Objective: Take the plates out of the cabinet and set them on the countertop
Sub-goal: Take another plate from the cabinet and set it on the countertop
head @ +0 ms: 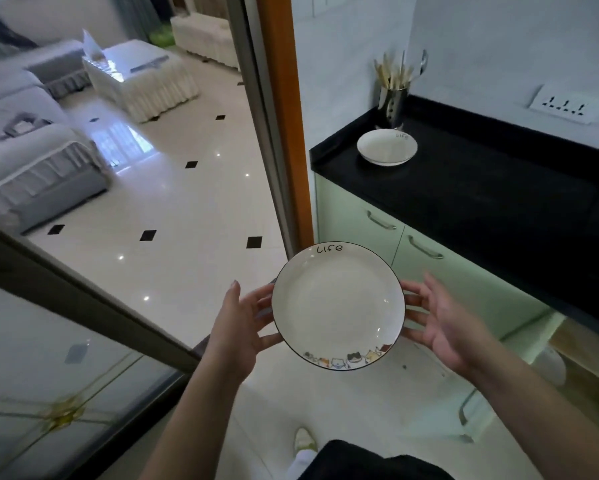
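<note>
Head view shows a white plate [338,304] with a dark rim, the word "life" and a row of cartoon cats, held in the air over the floor between both hands. Left hand [237,329] and right hand [445,323] each have their grip clamped on opposite edges. A second plate [386,147] sits on the black table [481,188], just beside a utensil holder [395,98].
</note>
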`<state>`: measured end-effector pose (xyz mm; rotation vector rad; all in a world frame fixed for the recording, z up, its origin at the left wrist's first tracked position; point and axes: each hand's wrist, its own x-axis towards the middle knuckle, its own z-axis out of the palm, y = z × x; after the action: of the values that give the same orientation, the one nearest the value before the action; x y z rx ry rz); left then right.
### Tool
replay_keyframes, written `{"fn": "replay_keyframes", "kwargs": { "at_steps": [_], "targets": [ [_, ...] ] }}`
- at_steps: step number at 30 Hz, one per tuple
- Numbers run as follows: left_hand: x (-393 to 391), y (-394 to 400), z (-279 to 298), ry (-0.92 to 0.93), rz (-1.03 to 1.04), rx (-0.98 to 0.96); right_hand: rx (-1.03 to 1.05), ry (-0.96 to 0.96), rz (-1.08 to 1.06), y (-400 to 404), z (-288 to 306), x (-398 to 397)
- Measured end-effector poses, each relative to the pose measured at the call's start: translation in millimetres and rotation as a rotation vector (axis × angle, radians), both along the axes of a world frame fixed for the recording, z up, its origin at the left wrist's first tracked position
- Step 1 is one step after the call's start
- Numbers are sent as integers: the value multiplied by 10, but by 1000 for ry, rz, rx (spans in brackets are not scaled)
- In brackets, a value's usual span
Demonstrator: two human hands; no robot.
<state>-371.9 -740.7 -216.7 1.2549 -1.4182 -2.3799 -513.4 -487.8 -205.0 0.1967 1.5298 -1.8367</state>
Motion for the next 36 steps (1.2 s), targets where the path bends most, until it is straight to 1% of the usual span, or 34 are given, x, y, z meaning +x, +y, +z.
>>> {"fn": "replay_keyframes", "kwargs": {
  "at_steps": [5,9,12,14,17,20,22,26,31,36],
  "targets": [
    [-532,-534,-10,4,-150,-47,-25,-3,-84,-341,28,-274],
    [-1112,-647,-21,8,-314,-64,-2,-19,-195,-352,-8,-463],
    [-1583,-544,-40,-1,-431,-116,2,-25,-274,-208,-34,-695],
    [-1901,-401,-54,25,-488,-165,1,-23,-336,-68,-57,-885],
    [-2394,-155,-41,38,-554,-165,20,-21,-420,155,-74,-1200],
    [-2850,64,18,-2,-639,-188,51,-36,-481,362,-54,-1478],
    [-3106,174,49,-20,-639,-190,49,-47,-504,472,-44,-1657],
    [-3606,416,63,-53,-579,-85,69,-52,-537,670,-78,-2079],
    [-4073,542,-204,-146,-510,3,59,-88,-547,777,-221,-2462],
    [-4614,553,-374,-203,-571,15,53,-130,-568,788,-370,-2843]
  ]
}}
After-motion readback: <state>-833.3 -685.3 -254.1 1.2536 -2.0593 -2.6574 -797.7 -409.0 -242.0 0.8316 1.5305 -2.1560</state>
